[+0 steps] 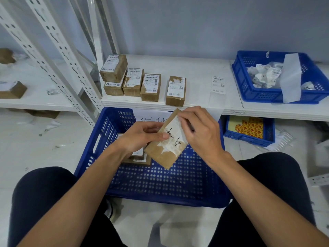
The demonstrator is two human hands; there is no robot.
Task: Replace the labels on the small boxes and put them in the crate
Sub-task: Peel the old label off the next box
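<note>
Knees [44, 193] flank the blue crate [160, 200]; above it, the left hand [140, 138] grips the small box [163, 156] while the right hand [201, 134] pinches its torn white label [173, 145].

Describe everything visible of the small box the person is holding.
The small box is brown cardboard, tilted, held above the blue crate. Its top face bears torn white label remains with black handwritten marks. The left hand grips its left side, thumb on top; the right hand curls over its upper right edge.
</note>
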